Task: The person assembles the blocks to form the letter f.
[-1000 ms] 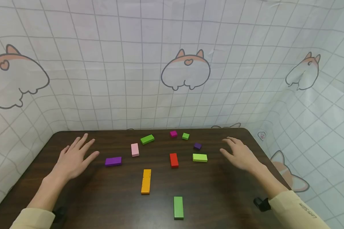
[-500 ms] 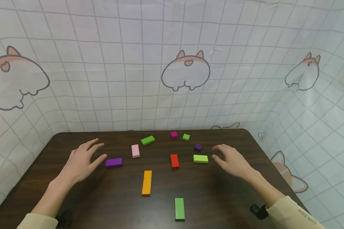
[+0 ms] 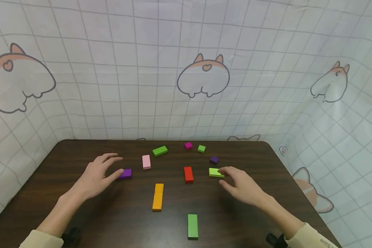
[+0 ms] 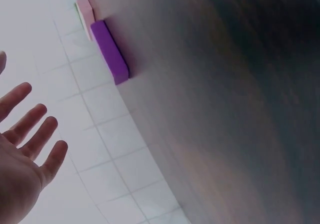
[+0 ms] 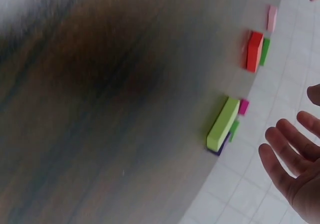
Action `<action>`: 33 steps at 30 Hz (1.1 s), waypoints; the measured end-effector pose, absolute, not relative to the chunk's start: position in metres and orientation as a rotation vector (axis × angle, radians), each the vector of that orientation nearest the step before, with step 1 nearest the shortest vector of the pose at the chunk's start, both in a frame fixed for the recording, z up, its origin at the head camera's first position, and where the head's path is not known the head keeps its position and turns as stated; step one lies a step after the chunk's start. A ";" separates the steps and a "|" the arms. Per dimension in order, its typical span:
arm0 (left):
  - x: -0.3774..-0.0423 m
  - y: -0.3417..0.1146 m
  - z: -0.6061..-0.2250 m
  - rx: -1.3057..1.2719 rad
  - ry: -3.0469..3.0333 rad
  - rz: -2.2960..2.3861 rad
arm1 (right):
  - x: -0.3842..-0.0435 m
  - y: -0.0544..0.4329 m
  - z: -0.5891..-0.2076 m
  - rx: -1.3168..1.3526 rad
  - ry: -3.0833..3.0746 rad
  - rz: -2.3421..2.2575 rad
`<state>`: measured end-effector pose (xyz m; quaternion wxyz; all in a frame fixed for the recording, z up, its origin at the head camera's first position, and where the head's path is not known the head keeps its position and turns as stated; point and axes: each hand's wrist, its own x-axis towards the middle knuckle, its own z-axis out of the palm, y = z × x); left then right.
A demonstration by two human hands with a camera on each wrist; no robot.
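Observation:
My left hand hovers above the table with its fingers spread and loosely bent. In the head view it partly covers a purple block, but the left wrist view shows the hand apart from that purple block. On the other side, my right hand is held in the air with relaxed fingers. Its fingertips overlap the right end of a yellow-green block in the head view. The right wrist view has a gap between the hand and the yellow-green block. Neither hand holds anything.
On the dark wooden table lie an orange bar, a green block, a red block and a pink block. Further back are a green block, a magenta cube, a green cube and a dark purple cube.
Both hands have moved inward, the left one rightward over the purple block and the right one leftward to the yellow-green block. The blocks have stayed where they were.

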<state>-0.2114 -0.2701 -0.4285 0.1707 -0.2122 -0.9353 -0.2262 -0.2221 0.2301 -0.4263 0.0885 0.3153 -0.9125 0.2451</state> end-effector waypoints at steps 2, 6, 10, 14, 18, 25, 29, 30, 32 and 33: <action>-0.209 -0.266 -0.429 -0.632 -2.638 -0.644 | -0.218 0.227 -0.427 0.963 -2.719 0.732; -0.205 -0.256 -0.431 -0.673 -2.635 -0.663 | -0.213 0.220 -0.429 1.013 -2.715 0.722; -0.201 -0.245 -0.431 -0.706 -2.659 -0.697 | -0.207 0.214 -0.430 1.066 -2.713 0.728; -0.198 -0.234 -0.429 -0.747 -2.675 -0.703 | -0.199 0.208 -0.431 1.111 -2.705 0.746; -0.193 -0.224 -0.428 -0.796 -2.699 -0.702 | -0.192 0.203 -0.433 1.153 -2.699 0.766; -0.185 -0.209 -0.433 -0.898 -2.730 -0.737 | -0.179 0.194 -0.438 1.228 -2.735 0.762; -0.181 -0.200 -0.436 -0.945 -2.786 -0.732 | -0.172 0.188 -0.442 1.296 -2.743 0.755; -0.181 -0.198 -0.437 -0.956 -2.802 -0.728 | -0.170 0.186 -0.442 1.308 -2.747 0.755; -0.181 -0.194 -0.439 -0.978 -2.837 -0.718 | -0.167 0.184 -0.443 1.324 -2.763 0.754; -0.181 -0.192 -0.440 -0.987 -2.853 -0.713 | -0.166 0.182 -0.444 1.330 -2.773 0.753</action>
